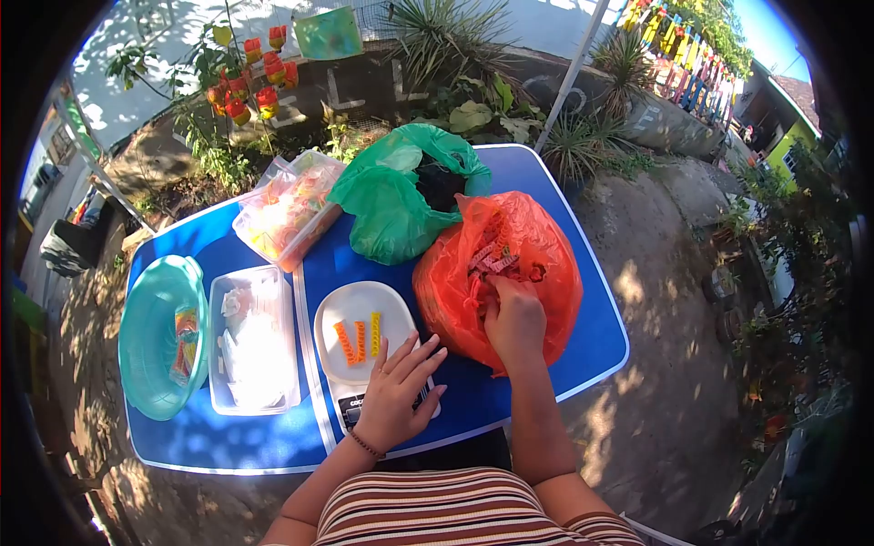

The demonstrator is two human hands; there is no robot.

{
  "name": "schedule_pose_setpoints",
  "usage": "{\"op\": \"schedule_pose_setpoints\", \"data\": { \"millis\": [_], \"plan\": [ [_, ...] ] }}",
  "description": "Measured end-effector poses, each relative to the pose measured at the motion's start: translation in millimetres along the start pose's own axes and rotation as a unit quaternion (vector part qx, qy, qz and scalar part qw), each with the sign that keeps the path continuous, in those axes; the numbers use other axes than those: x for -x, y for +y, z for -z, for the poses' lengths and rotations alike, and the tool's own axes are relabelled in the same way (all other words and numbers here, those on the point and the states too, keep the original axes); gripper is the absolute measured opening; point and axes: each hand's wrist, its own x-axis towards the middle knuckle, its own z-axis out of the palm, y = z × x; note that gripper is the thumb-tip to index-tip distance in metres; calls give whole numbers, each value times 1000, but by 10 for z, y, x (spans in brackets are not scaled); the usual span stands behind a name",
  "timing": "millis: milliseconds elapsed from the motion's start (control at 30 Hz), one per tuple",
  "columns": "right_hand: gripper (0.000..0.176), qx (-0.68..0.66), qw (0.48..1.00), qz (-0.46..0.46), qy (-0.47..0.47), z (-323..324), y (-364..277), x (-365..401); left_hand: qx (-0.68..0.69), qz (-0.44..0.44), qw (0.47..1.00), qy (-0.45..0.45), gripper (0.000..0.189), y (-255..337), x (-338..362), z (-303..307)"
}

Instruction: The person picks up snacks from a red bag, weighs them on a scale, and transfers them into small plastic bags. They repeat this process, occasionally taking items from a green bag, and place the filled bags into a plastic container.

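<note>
My left hand (398,391) lies over the front of a white digital kitchen scale (339,314), fingers spread and holding nothing. On its round platform are two orange crinkled strips (351,342) and a yellow one (376,334), just beyond my fingertips. My right hand (515,318) reaches into the open mouth of a full red plastic bag (446,296), its fingers curled and partly hidden. Pink and red crinkled strips (499,257) show around those fingers; I cannot tell what they grip.
A green plastic bag (387,223) stands behind the scale, with a clear tub of small colourful packets (289,205) to its left. Left of the scale are a white container of clear bags (250,341) and a teal basin (146,350) holding packets. All stand on a blue folding table (583,341).
</note>
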Motion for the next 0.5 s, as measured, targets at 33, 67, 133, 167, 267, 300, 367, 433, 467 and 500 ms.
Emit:
{"op": "schedule_pose_setpoints", "data": {
  "millis": [33, 67, 133, 167, 267, 300, 367, 433, 467, 500],
  "plan": [
    [28, -8, 1000, -7, -7, 42, -45, -1, 2, -8, 1000, -15, 57, 21, -47, -15],
    [29, -17, 1000, -14, -13, 64, -68, 4, 4, -15, 999, -30, 61, 46, -109, -28],
    [26, 15, 1000, 12, -24, 32, -29, 37, -17, -32, 998, -48, 66, 75, -192, -76],
    [25, 31, 999, 25, -28, 26, -11, 50, -40, -43, 997, -51, 68, 68, -229, -123],
    [19, -33, 999, 18, -12, 112, -50, 73, -101, -63, 992, -40, 70, 112, -316, -178],
    [18, -62, 998, 12, 10, 115, -39, 76, -120, -66, 990, -33, 69, 118, -329, -179],
    [15, -121, 991, -2, 53, 125, 10, 86, -158, -62, 984, -49, 65, 68, -322, -211],
    [13, -136, 987, -20, 81, 225, 25, 74, -181, -52, 981, -53, 61, 35, -313, -229],
    [12, -143, 985, -29, 95, 265, 27, 71, -186, -46, 980, -49, 60, 28, -305, -229],
    [13, -167, 979, -46, 106, 272, 31, 74, -190, -40, 980, -45, 58, 19, -296, -228]
  ]
}}
